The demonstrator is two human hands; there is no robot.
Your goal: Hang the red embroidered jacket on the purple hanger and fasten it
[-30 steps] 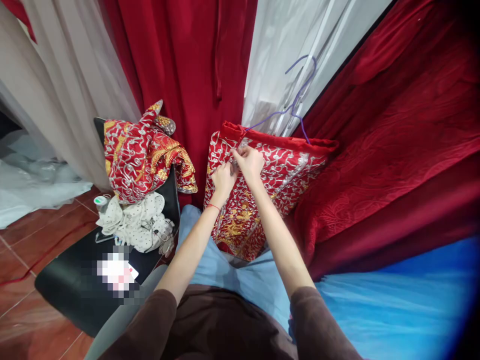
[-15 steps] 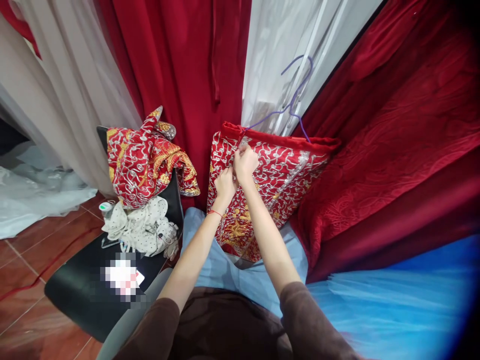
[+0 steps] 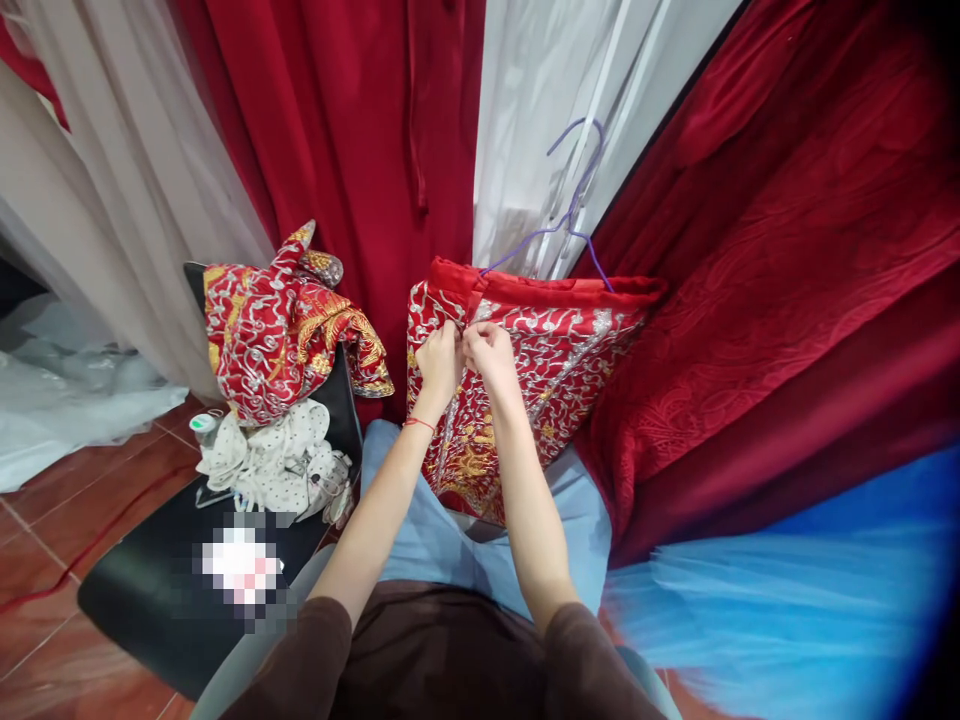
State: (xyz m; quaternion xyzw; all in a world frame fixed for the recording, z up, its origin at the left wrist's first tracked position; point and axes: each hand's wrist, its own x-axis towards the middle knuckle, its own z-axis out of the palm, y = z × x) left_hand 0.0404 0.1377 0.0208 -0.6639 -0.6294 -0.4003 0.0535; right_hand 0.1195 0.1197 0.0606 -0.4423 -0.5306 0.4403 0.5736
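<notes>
Head view: a person sits looking down at both bare hands, working on cloth held over the lap.
Garment: a red embroidered garment (image 3: 540, 370), stiff brocade thick with silver scrolls and gold motifs, hangs at 12 o'clock from the hands; its plain red band runs along the top.
Hanger: a thin purple wire hanger (image 3: 574, 215) rises from the band, hook curved at 1 o'clock.
Left hand: the left hand (image 3: 437, 362), a red thread at the wrist, has its grip pinched shut on the garment's front edge just under the band.
Right hand: the right hand (image 3: 489, 356) sits just beside it, touching, fingers curled and clamped on the same edge.
Chair: a black chair (image 3: 150, 590) with a smooth matte seat stands at 9 o'clock.
On the chair: a second crumpled red embroidered piece (image 3: 277, 330) lies over the backrest; below it a soft white dotted cloth (image 3: 277, 460) lies bunched on the seat.
Backdrop: heavy red velvet curtains (image 3: 360, 130) and glossy white fabric (image 3: 540, 90) hang behind.
Lower right: sheer blue tulle (image 3: 787, 590) spreads at 4 o'clock.
Floor: reddish-brown tiles (image 3: 45, 540).
</notes>
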